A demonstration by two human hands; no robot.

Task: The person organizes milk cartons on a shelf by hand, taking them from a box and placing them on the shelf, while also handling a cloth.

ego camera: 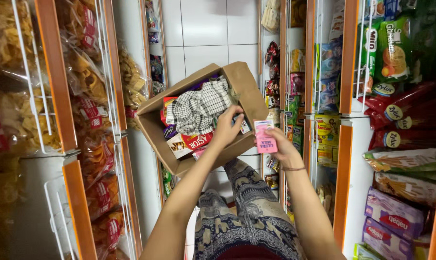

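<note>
The left hand [229, 126] is inside the open cardboard box [247, 91], fingers curled down among the packets just right of a black-and-white checked cloth [198, 108]; whether they are clamped on a packet or only resting there cannot be told, since the fingertips are buried among the goods. The right hand [281, 147] is just outside the box's right wall, thumb and fingers closed on a small pink carton [264, 136], which stands upright with its long axis vertical and its printed face toward the camera. The carton lies immediately right of the left hand, with the box wall between them, and the right hand is the nearer to the right-hand shelf [349, 58] of packaged snacks (the left-hand racks hold bagged crisps). The box appears to rest against the person's patterned lap, but its underside and support are hidden. Contents beneath the cloth are hard to make out, beyond a red-and-white packet [191, 142] at the near edge.
</note>
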